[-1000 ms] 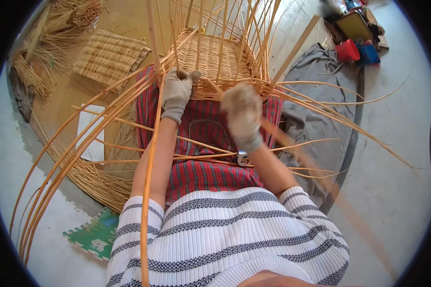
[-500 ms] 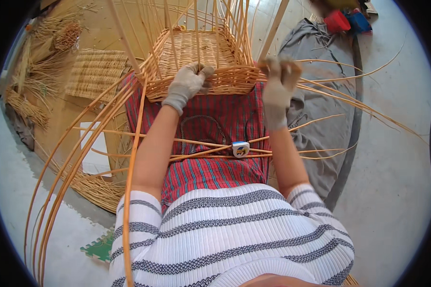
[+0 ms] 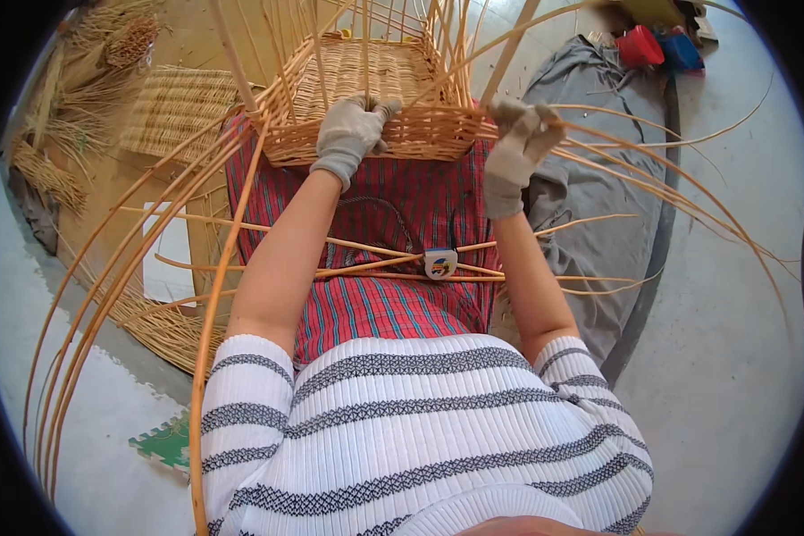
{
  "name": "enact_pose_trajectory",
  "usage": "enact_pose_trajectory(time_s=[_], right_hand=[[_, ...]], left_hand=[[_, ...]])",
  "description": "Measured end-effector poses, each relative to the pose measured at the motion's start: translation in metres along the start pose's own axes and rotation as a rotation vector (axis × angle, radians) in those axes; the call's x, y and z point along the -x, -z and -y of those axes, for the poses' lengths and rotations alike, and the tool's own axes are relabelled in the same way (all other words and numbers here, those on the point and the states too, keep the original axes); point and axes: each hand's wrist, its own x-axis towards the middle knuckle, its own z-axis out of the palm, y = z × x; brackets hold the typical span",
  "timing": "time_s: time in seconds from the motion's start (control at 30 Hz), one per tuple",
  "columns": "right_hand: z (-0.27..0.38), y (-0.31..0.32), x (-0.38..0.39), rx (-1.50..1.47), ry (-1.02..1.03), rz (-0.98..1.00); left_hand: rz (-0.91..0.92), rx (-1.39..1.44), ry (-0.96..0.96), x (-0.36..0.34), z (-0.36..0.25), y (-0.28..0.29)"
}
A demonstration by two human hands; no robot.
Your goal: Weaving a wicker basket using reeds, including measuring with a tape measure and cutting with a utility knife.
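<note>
A wicker basket (image 3: 460, 134) with woven sides and many upright stakes rests on the red plaid cloth (image 3: 384, 313) over my lap. My left hand (image 3: 347, 136), gloved in grey, grips the top of the near wall, thumb inside, around the base of a stake. At the near right corner my gloved right hand (image 3: 515, 159) is closed, with curled fingers, on a long wicker rod (image 3: 715, 188) that bends away to the right. More loose rods fan out beside it. Another rod (image 3: 500, 40) arcs from the near wall up to the right.
Long rods (image 3: 125, 241) sweep down at the left past my arm. Several sticks cross over my lap near a small white tape measure-like case (image 3: 439, 264). A woven panel (image 3: 179, 112) and reed bundles lie left; grey cloth (image 3: 598, 179), red container (image 3: 640, 46) right.
A long rod now arcs up from the near wall past the right corner, and another curves down from my right hand. My left hand stays on the wall; the whole view has shifted slightly.
</note>
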Motion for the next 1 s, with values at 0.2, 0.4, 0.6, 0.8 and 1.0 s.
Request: enact_pose_trajectory(time_s=[0.2, 0.4, 0.6, 0.8, 1.0], right_hand=[[-0.017, 0.018, 0.004, 0.696, 0.175, 0.07], [0.002, 0.033, 0.014, 0.153, -0.234, -0.075], [0.033, -0.002, 0.036, -0.323, -0.181, 0.0], [0.041, 0.052, -0.005, 0.2, -0.462, -0.265], [0.027, 0.108, 0.0, -0.058, -0.445, -0.323]], left_hand=[[-0.085, -0.3, -0.046, 0.005, -0.001, 0.001], [0.065, 0.264, -0.075, 0.016, -0.013, 0.002], [-0.137, 0.133, 0.022, 0.011, -0.015, -0.014], [-0.049, 0.161, -0.053, 0.028, -0.022, -0.005], [0.304, 0.082, -0.198, 0.008, -0.031, -0.051]])
